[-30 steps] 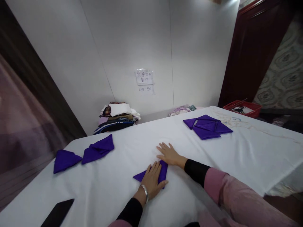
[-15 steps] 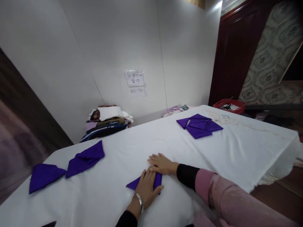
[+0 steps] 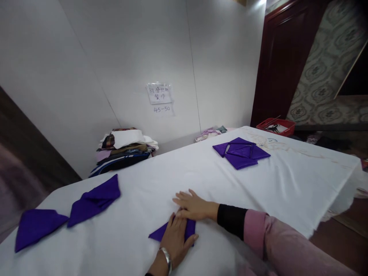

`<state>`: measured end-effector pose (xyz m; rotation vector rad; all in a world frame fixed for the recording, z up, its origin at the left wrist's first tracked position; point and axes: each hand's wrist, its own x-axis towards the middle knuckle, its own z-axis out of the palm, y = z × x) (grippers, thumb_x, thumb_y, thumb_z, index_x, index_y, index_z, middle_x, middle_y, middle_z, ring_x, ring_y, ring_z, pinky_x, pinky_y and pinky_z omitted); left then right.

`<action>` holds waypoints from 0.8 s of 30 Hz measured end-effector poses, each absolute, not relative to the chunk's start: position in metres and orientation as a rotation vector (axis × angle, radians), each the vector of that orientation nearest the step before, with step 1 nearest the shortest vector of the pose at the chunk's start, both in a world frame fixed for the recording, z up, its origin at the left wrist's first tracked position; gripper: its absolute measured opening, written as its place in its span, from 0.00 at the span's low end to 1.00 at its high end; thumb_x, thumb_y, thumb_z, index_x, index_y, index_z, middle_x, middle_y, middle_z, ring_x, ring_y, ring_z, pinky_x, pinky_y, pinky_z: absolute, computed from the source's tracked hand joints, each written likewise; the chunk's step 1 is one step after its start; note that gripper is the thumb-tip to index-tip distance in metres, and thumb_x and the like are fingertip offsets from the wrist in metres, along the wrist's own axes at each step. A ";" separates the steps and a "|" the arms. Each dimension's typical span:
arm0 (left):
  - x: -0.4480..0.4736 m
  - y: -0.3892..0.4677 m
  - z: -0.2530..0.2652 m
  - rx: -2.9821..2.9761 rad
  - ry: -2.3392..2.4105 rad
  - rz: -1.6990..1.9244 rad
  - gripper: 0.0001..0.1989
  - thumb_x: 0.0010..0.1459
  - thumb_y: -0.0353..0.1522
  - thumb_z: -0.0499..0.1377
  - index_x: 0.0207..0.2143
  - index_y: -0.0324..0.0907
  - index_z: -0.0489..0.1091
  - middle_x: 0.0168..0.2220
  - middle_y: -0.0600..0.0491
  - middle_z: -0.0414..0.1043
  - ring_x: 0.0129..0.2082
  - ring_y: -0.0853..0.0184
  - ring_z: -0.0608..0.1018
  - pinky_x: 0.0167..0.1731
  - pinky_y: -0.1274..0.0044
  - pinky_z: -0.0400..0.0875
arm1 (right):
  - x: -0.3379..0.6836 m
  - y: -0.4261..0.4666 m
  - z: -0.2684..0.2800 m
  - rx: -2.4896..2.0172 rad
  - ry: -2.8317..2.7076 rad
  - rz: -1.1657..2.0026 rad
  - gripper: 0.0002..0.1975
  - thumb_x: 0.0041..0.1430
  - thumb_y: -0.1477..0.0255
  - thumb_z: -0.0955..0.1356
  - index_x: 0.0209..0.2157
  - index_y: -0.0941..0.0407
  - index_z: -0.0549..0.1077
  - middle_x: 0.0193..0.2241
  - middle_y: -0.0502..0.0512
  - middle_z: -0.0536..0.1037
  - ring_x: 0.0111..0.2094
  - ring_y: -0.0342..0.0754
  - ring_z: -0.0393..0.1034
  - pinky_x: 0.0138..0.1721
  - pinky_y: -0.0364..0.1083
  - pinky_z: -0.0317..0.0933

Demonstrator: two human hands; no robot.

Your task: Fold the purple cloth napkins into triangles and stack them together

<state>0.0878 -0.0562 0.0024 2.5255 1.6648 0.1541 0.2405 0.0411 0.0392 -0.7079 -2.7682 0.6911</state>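
Beneath my hands, a folded purple napkin (image 3: pixel 189 230) lies on the white tablecloth (image 3: pixel 138 195), one point sticking out to the left. My left hand (image 3: pixel 176 234), with a silver bracelet at the wrist, presses flat on the napkin with its thumb apart. Fingers spread, my right hand (image 3: pixel 193 205) lies across the napkin's upper edge, its lower fingers touching my left fingertips. Both palms hide much of the napkin, so its folds cannot be made out in full. Neither hand grips anything.
Two folded purple napkins (image 3: pixel 96 200) lie at the left of the table. More folded purple cloth (image 3: pixel 240 153) lies toward the back right. A pile of clothes (image 3: pixel 123 149) sits beyond the far edge by the wall. Near the door stands a red basket (image 3: pixel 276 126).
The view has shifted slightly, so the napkins at the left appear further left and lower. My hands stay flat on the napkin; my right fingers look a little more spread.
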 end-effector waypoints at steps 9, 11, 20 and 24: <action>0.087 -0.058 0.001 2.529 1.643 0.180 0.36 0.57 0.51 0.47 0.63 0.43 0.46 0.63 0.46 0.51 0.62 0.55 0.53 0.60 0.60 0.44 | 0.240 0.041 0.019 -0.647 -2.786 0.690 0.34 0.61 0.51 0.54 0.63 0.56 0.50 0.62 0.62 0.52 0.63 0.53 0.40 0.60 0.57 0.31; 0.088 -0.058 0.001 2.523 1.641 0.165 0.37 0.58 0.51 0.46 0.63 0.42 0.45 0.63 0.45 0.49 0.63 0.55 0.51 0.60 0.60 0.43 | 0.242 0.044 0.019 -0.688 -2.776 0.705 0.34 0.61 0.51 0.53 0.63 0.56 0.49 0.63 0.61 0.52 0.63 0.53 0.39 0.60 0.57 0.30; 0.092 -0.061 0.018 2.471 1.591 0.070 0.39 0.57 0.54 0.43 0.63 0.37 0.47 0.64 0.45 0.46 0.64 0.57 0.46 0.61 0.60 0.42 | 0.248 0.041 0.016 -0.766 -2.792 0.664 0.35 0.62 0.51 0.52 0.62 0.61 0.53 0.62 0.64 0.52 0.63 0.53 0.39 0.61 0.55 0.31; 0.091 -0.066 0.018 2.487 1.533 0.076 0.40 0.57 0.54 0.43 0.63 0.37 0.44 0.64 0.43 0.43 0.64 0.58 0.45 0.62 0.61 0.41 | 0.253 0.032 0.014 -0.820 -2.779 0.638 0.35 0.62 0.51 0.53 0.62 0.61 0.52 0.62 0.65 0.51 0.63 0.53 0.39 0.61 0.56 0.32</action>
